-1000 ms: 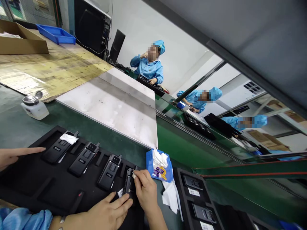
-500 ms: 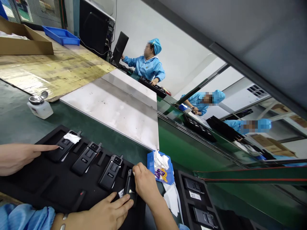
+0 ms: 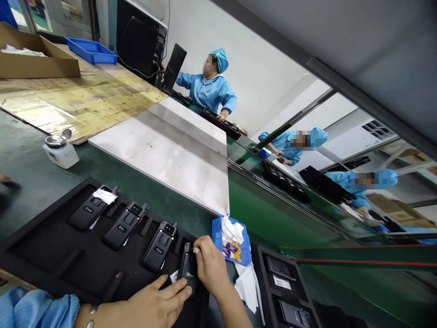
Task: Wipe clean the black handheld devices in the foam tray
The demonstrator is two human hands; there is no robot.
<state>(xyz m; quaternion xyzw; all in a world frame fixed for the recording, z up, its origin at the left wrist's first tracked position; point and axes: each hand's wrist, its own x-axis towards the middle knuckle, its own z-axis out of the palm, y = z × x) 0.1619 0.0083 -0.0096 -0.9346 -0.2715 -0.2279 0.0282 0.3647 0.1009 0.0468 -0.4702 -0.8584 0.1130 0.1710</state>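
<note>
A black handheld radio (image 3: 187, 269) marked "Riton" lies in the right end of a black foam tray (image 3: 44, 255). My left hand (image 3: 150, 300) rests on its lower part, fingers stretched out and touching it. At the radio's upper right edge, my right hand (image 3: 211, 262) has thumb and fingers pinched together. A tiny white bit shows at these fingertips; what they hold is unclear. Left of it are more radios: one nearby (image 3: 159, 246), another (image 3: 124, 225), and a far-left radio (image 3: 85, 213) with a white cloth (image 3: 105, 196) across its top.
Beyond the tray stands a white pump bottle (image 3: 61, 155). A blue bin (image 3: 246, 257) holds white cloths and purple packets. On the right is another foam tray (image 3: 261, 273) with radios. A white board (image 3: 170, 159) lies behind; co-workers in blue (image 3: 211, 93) sit farther off.
Another person's hand, which pointed at the far-left radio, has withdrawn; a dark blur shows at the left edge. My hands stay at the right-end radio, and the view has shifted slightly.
</note>
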